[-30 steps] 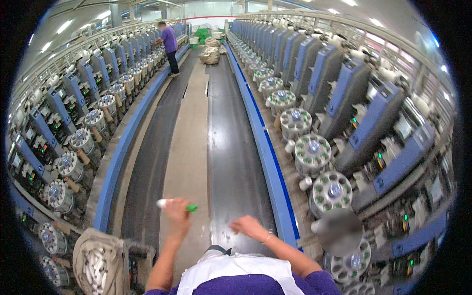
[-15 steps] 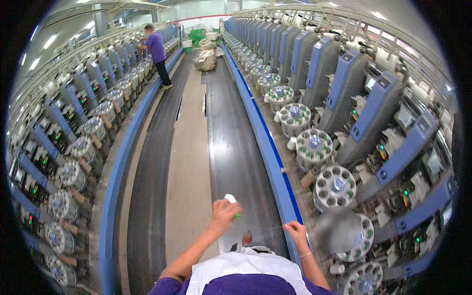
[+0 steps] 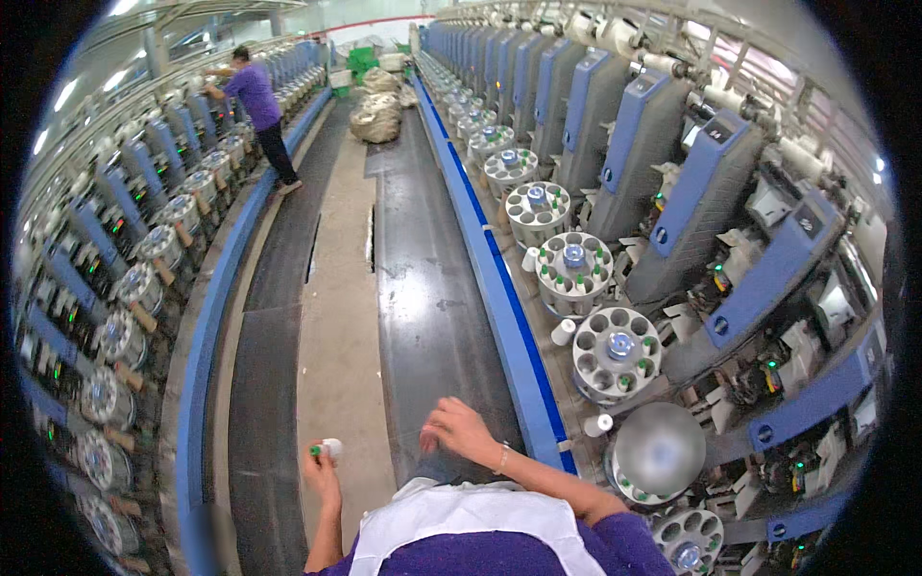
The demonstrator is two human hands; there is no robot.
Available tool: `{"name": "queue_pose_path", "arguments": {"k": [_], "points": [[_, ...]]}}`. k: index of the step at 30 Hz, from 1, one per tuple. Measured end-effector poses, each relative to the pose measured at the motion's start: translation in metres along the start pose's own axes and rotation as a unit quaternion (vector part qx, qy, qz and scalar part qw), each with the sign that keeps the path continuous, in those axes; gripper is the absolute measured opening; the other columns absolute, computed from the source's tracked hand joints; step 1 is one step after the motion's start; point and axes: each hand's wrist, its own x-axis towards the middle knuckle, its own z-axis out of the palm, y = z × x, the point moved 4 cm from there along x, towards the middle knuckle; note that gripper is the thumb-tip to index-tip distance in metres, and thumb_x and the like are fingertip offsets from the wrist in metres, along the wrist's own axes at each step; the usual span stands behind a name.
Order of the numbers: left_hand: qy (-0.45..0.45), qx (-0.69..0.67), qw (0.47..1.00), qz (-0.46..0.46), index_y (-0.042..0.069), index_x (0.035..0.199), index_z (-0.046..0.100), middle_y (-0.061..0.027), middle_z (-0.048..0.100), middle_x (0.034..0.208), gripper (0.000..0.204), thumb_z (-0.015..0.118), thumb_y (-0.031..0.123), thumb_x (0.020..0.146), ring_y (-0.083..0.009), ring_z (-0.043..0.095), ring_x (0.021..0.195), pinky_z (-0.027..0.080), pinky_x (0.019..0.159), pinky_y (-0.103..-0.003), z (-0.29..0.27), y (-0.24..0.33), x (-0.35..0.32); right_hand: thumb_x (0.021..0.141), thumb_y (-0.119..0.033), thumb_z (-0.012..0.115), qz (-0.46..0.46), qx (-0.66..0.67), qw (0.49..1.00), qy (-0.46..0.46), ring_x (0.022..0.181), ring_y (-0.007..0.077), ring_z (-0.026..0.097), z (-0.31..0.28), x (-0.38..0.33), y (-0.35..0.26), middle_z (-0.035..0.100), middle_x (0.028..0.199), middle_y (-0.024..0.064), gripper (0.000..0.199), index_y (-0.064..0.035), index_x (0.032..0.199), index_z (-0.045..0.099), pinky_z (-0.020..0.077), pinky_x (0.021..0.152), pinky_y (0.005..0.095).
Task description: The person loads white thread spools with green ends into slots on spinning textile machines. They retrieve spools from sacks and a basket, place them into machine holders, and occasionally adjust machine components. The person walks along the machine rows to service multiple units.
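Note:
In my left hand (image 3: pixel 323 472), low over the pale floor strip, the fingers close around a small white yarn bobbin (image 3: pixel 332 447) with a green end. My right hand (image 3: pixel 463 434) hangs to the right of it over the dark floor mat, palm down. Its fingers are loosely bent and a little apart, and no thing shows in them. Closest on the right side is a row of round grey bobbin magazines (image 3: pixel 618 355) with round pockets. Some pockets hold green-tipped bobbins (image 3: pixel 580 283), and others have dark openings.
Blue rails (image 3: pixel 499 278) edge the aisle, with winding machines (image 3: pixel 696 182) on both sides. White cones (image 3: pixel 598 424) stand by the right magazines. A person in purple (image 3: pixel 254 96) works at the left row. Sacks (image 3: pixel 376 120) and green crates (image 3: pixel 362 60) occupy the far end.
My left hand has moved left and down with the bobbin. My right hand has left the right rail and swung leftward over the mat. The view has shifted; the other person's arms have moved.

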Motion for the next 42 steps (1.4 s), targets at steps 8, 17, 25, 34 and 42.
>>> {"name": "queue_pose_path", "arguments": {"k": [8,17,25,34,42], "points": [[-0.197,0.027,0.928,0.316,0.002,0.121,0.056,-0.0146,0.059,0.124,0.034,0.059,0.001,0.087,-0.0284,0.056,0.116,0.042,0.098,-0.037,0.272,0.171,0.278,0.079,-0.014,0.068,0.113,0.023,0.988,0.103,0.078,0.0291,0.053,-0.068,0.214,0.199,0.054,0.077,0.0107,0.015,-0.0014,0.074,0.062,0.0445,0.071,0.0370],[-0.432,-0.163,0.837,0.293,0.007,0.115,0.058,-0.0095,0.064,0.114,0.025,0.059,0.006,0.089,-0.0206,0.063,0.092,0.048,0.080,-0.032,0.711,0.381,0.475,0.083,-0.013,0.066,0.302,-0.066,0.886,0.344,0.066,0.0202,0.049,-0.231,0.352,0.449,0.050,0.073,0.0082,0.016,0.0011,0.077,0.061,0.0398,0.062,0.0323],[-0.513,-0.151,0.809,0.243,0.012,0.119,0.055,-0.0094,0.060,0.075,0.032,0.056,0.008,0.087,-0.0176,0.058,0.068,0.047,0.061,-0.038,0.954,0.409,0.571,0.083,-0.014,0.067,0.317,-0.194,0.861,0.347,0.082,0.0243,0.049,-0.315,0.533,0.607,0.050,0.085,0.0084,0.019,0.0009,0.077,0.058,0.0399,0.077,0.0341],[-0.672,-0.041,0.538,0.507,0.016,0.134,0.044,-0.0086,0.047,0.135,0.047,0.057,0.008,0.090,-0.0308,0.058,0.103,0.050,0.079,-0.041,0.985,0.438,0.732,0.083,-0.013,0.063,0.338,-0.381,0.849,0.138,0.093,0.0318,0.051,-0.289,0.689,0.762,0.054,0.101,0.0137,0.008,-0.0051,0.082,0.063,0.0423,0.081,0.0448],[-0.664,0.128,0.596,0.433,0.013,0.116,0.060,-0.0069,0.064,0.110,0.026,0.059,0.018,0.090,-0.0292,0.062,0.100,0.050,0.082,-0.042,1.027,0.456,1.048,0.076,-0.008,0.063,0.562,-0.383,0.732,0.038,0.080,0.0356,0.062,-0.259,0.691,0.831,0.049,0.115,0.0195,0.031,0.0020,0.105,0.055,0.0525,0.065,0.0432]]}}
